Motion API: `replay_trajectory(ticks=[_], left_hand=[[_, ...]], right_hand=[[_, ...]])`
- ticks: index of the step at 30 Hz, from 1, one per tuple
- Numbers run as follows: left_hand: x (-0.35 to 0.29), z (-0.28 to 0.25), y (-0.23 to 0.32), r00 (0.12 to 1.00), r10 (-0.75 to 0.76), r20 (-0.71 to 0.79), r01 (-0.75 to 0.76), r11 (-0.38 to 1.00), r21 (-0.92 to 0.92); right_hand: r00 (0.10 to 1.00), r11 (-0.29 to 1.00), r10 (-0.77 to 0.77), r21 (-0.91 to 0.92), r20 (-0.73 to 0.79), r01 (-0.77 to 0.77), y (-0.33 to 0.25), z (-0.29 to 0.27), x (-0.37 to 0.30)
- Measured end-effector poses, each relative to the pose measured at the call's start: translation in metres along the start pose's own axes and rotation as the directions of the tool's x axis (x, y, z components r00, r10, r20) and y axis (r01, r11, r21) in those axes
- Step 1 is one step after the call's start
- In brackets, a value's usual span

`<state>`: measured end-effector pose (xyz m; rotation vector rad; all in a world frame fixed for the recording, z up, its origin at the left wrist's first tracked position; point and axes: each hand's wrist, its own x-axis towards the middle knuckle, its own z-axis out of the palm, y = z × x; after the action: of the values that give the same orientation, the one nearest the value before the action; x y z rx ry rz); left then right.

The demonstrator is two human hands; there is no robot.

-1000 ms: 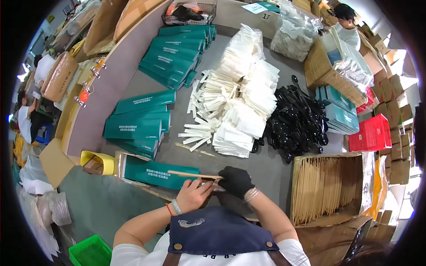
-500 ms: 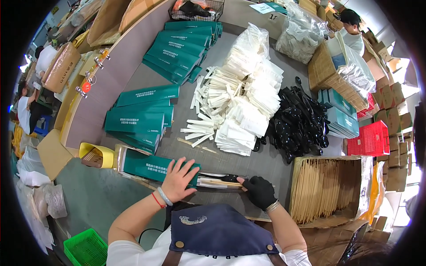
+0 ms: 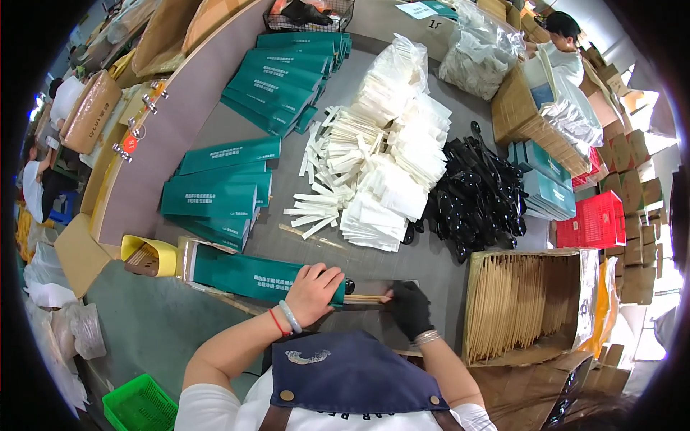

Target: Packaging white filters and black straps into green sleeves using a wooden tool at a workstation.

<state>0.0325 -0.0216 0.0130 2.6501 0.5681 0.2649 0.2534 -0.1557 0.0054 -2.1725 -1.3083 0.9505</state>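
Observation:
A long green paper sleeve with pale print lies near the table's front edge. My left hand, bare, with a bracelet and red cord at the wrist, is closed over the sleeve's right end. Wooden chopsticks stick out of that end, and a bit of a black spoon shows at its mouth. My right hand, in a black glove with bare fingertips, pinches the chopsticks' outer ends. What else is inside the sleeve is hidden.
Beyond lie stacked green sleeves, a heap of white paper packets and a pile of black spoons. A carton of chopsticks stands at right, a yellow container at left. Another person is at the far right.
My left hand has shifted right along the sleeve and its fingers have curled in. The spoon and chopsticks have gone deeper into the sleeve; less of them shows.

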Motion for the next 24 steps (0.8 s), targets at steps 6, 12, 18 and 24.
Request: replay_trajectory(ticks=[6,12,18,24], left_hand=[[0.021,-0.004,0.003,0.996,0.045,-0.082,-0.043,0.999,0.029],[0.042,-0.05,0.006,0.895,0.101,0.434,-0.166,0.98,0.114],[0.041,-0.124,-0.085,0.995,0.096,-0.034,-0.08,0.945,0.317],[-0.019,-0.009,-0.03,0.87,-0.455,-0.192,0.482,0.865,0.135]], right_hand=[[0.98,0.951,-0.18,0.238,-0.086,0.196,-0.047,0.033,0.004],[0.837,0.76,-0.543,-0.464,-0.07,0.454,-0.035,-0.007,0.01],[0.945,0.928,-0.224,-0.349,-0.239,0.132,-0.024,-0.05,-0.008],[0.95,0.868,-0.273,-0.465,-0.154,0.174,-0.043,-0.038,-0.011]])
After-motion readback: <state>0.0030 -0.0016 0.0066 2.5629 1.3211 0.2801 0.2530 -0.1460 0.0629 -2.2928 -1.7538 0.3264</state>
